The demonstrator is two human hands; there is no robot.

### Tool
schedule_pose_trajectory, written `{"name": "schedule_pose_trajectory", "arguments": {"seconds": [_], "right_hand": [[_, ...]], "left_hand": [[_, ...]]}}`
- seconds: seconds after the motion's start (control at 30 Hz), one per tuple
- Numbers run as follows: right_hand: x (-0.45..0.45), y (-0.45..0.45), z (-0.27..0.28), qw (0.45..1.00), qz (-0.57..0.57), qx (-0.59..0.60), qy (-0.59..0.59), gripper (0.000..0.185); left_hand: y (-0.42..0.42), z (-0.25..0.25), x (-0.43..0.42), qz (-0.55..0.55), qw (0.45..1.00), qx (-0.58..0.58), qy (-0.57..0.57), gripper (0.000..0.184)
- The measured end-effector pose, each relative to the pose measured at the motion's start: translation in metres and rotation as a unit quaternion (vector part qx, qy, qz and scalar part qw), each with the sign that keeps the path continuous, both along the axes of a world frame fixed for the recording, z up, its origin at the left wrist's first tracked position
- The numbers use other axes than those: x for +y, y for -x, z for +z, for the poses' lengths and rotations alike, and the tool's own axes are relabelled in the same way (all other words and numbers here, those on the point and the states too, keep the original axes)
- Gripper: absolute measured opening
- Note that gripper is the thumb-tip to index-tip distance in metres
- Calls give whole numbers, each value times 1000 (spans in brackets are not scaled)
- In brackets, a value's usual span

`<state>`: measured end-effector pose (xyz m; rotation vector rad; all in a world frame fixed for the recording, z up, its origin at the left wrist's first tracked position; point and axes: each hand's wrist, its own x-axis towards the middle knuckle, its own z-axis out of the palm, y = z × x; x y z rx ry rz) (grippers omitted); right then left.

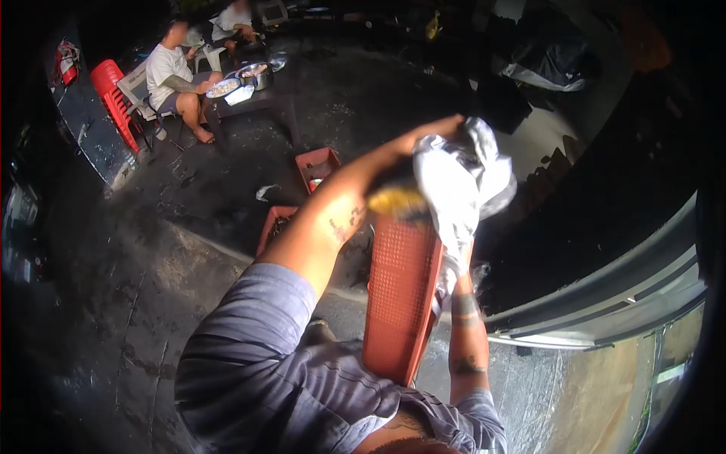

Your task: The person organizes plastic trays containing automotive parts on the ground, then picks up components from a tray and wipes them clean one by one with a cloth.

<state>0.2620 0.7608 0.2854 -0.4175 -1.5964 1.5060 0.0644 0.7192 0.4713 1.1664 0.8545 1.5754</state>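
A crumpled silver-white plastic bag (454, 181), blurred and partly glaring, hangs over the upper end of a red perforated basket (401, 295). The basket stands on end, tilted, between my arms. My left hand (448, 127) reaches across to the bag's upper left edge; its fingers are hidden or smeared. The bag covers my right hand, and only the tattooed forearm shows below it, beside the basket's right edge. A blurred yellow thing (397, 203) lies between my left forearm and the bag.
Two red crates (318, 163) (274, 227) rest on the dark floor beyond my left arm. A seated person (168, 72) is at a low table (261, 106) with a tray and a pot. Stacked red chairs (113, 98) stand behind, near another person (233, 23).
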Motion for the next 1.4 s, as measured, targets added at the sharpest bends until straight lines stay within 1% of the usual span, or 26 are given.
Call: {"name": "schedule_pose_trajectory", "arguments": {"seconds": [0.07, 0.13, 0.17, 0.2, 0.27, 0.3, 0.33, 0.4, 0.43, 0.47, 0.53, 0.67, 0.73, 0.83, 0.87, 0.93, 1.07, 1.1, 1.13, 1.17, 1.2, 1.23, 1.27, 1.3, 1.33, 1.4], "right_hand": [[5, 3, -11, 997, 54, 47, 35, 32], [15, 8, -33, 988, -45, -134, -60, 37], [-12, 0, 2, 997, -24, -1, -76, 42], [-13, 2, -6, 996, -37, -18, -83, 39], [-15, -1, -5, 984, -1, -173, -44, 30], [-9, 5, -19, 979, -30, -169, -107, 23], [-2, 2, -28, 986, -27, -165, -5, 26], [10, 0, -29, 922, -106, -333, -166, 32], [10, -6, -25, 868, -190, -315, -334, 27], [36, -5, -50, 923, -148, -305, -184, 26], [17, -13, 6, 858, -194, -340, -333, 26], [16, -8, 43, 835, -162, -362, -381, 34], [6, -13, 67, 821, -154, -349, -426, 28], [-2, -15, 85, 801, -162, -287, -499, 16], [-3, -16, 86, 801, -160, -287, -500, 16], [0, -13, 92, 784, -167, -259, -540, 13], [-1, -13, 108, 755, -208, -291, -549, 12], [10, -11, 102, 749, -229, -289, -551, 12], [25, -13, 94, 743, -249, -290, -549, 11], [36, -16, 95, 753, -266, -299, -522, 8], [50, -21, 89, 742, -296, -329, -503, 8], [57, -24, 87, 732, -314, -330, -507, 8], [61, -28, 84, 721, -329, -332, -511, 8], [65, -33, 80, 719, -330, -333, -513, 8], [68, -37, 76, 715, -313, -347, -521, 9], [74, -48, 69, 711, -297, -366, -522, 10]], "left_hand": [[2, -56, -11, 40, 998, 43, 10, 31], [2, -87, -17, 82, 995, 62, 10, 31], [1, -93, -23, 95, 993, 65, 10, 31], [1, -100, -31, 107, 992, 68, 9, 31], [1, -114, -52, 116, 990, 80, 14, 31], [-2, -121, -66, 116, 989, 86, 14, 31], [-7, -127, -79, 118, 988, 96, 13, 30], [-14, -125, -97, 105, 987, 120, 4, 30], [-15, -119, -103, 99, 985, 141, -3, 30], [-14, -112, -101, 95, 981, 168, -9, 30], [-6, -92, -94, 81, 965, 248, -22, 30], [-7, -52, -90, 37, 930, 362, -47, 30], [-16, -42, -92, 27, 941, 338, -15, 36], [-20, -40, -84, 123, 970, 186, 99, 31], [-9, -53, -75, 145, 952, 269, -9, 30], [5, -61, -66, 265, 767, 582, -51, 28], [19, -89, -54, 413, 673, 567, -235, 18], [2, -74, -72, 353, 829, 408, -145, 20], [-19, -65, -89, 359, 885, 293, -50, 23], [-43, -68, -98, 369, 906, 195, -73, 28], [-51, -78, -107, 378, 896, 233, -21, 30], [-56, -95, -114, 401, 849, 330, -98, 31], [-58, -122, -115, 380, 870, 312, -20, 31], [-61, -134, -122, 358, 886, 294, -16, 30], [-45, -191, -116, 393, 854, 341, 23, 29], [-50, -159, -161, 304, 900, 311, 28, 38]]}}
